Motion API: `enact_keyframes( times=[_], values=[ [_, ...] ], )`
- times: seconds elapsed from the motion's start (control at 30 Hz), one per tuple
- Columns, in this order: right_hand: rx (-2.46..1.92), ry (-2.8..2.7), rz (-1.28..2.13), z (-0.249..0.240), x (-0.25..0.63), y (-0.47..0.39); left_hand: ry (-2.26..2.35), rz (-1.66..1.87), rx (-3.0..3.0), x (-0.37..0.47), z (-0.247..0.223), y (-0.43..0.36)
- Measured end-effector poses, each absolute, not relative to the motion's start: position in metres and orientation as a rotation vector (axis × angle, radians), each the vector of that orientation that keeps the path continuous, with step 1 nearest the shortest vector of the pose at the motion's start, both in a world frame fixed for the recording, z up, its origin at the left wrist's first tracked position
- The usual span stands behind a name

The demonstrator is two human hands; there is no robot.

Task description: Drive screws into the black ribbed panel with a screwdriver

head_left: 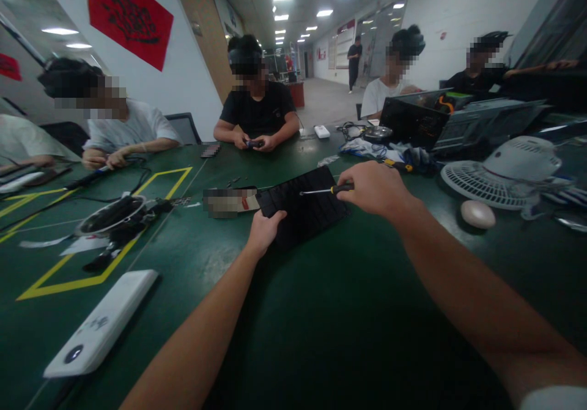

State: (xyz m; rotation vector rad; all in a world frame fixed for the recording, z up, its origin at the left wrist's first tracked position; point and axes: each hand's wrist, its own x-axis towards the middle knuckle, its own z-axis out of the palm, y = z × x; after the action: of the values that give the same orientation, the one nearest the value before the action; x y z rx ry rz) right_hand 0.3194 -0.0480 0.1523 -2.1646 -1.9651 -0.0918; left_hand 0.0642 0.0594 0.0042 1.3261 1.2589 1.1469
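Observation:
My left hand point(267, 230) grips the near left edge of a flat black panel point(305, 211), its thumb on top. The panel is dark, with faint ridges, and is tilted over the green table. In my right hand point(373, 187) is a screwdriver point(321, 192) with a yellow and black handle, held in closed fingers. Its metal shaft points left and the tip is over the panel's upper middle; whether it touches a screw I cannot tell. Left of the panel lies a small box-like thing point(232, 202), partly blurred out.
On the green table point(321, 312), a white device point(103, 321) lies at near left, by a round basket of cables point(112, 214) and yellow tape. To the right are a white fan point(499, 172), a computer mouse point(477, 214) and an opened computer case point(413, 123). Several people sit around.

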Motion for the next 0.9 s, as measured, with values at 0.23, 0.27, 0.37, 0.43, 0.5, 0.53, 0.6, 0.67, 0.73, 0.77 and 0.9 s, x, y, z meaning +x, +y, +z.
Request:
enact_keyframes(
  times=[0.23, 0.27, 0.37, 0.43, 0.5, 0.53, 0.6, 0.67, 0.73, 0.77, 0.9],
  values=[
    [-2.171, -1.974, -0.130, 0.1542, 0.3135, -0.0518, 1.244, 1.147, 1.349, 0.0637, 0.0021, 0.0611],
    [-2.181, -1.977, -0.123, 0.1549, 0.3122, -0.0527, 1.244, 1.150, 1.350, 0.0636, 0.0020, 0.0611],
    [-2.211, -1.988, -0.096, 0.1563, 0.3099, -0.0542, 1.237, 1.154, 1.342, 0.0635, 0.0022, 0.0609],
    [-2.226, -1.992, -0.074, 0.1565, 0.3098, -0.0539, 1.227, 1.154, 1.332, 0.0638, 0.0029, 0.0603],
    [-2.232, -2.000, -0.042, 0.1562, 0.3106, -0.0529, 1.225, 1.153, 1.318, 0.0643, 0.0038, 0.0592],
    [-2.234, -2.009, -0.026, 0.1559, 0.3111, -0.0524, 1.224, 1.154, 1.311, 0.0645, 0.0042, 0.0587],
    [-2.238, -2.033, -0.002, 0.1549, 0.3124, -0.0514, 1.222, 1.163, 1.303, 0.0647, 0.0047, 0.0579],
    [-2.231, -2.064, 0.012, 0.1533, 0.3138, -0.0507, 1.214, 1.168, 1.309, 0.0647, 0.0047, 0.0575],
    [-2.208, -2.089, 0.014, 0.1513, 0.3150, -0.0506, 1.214, 1.172, 1.319, 0.0646, 0.0044, 0.0575],
    [-2.193, -2.099, 0.014, 0.1504, 0.3154, -0.0508, 1.216, 1.173, 1.321, 0.0646, 0.0042, 0.0576],
    [-2.170, -2.110, 0.015, 0.1485, 0.3153, -0.0520, 1.229, 1.172, 1.316, 0.0652, 0.0026, 0.0589]
  ],
)
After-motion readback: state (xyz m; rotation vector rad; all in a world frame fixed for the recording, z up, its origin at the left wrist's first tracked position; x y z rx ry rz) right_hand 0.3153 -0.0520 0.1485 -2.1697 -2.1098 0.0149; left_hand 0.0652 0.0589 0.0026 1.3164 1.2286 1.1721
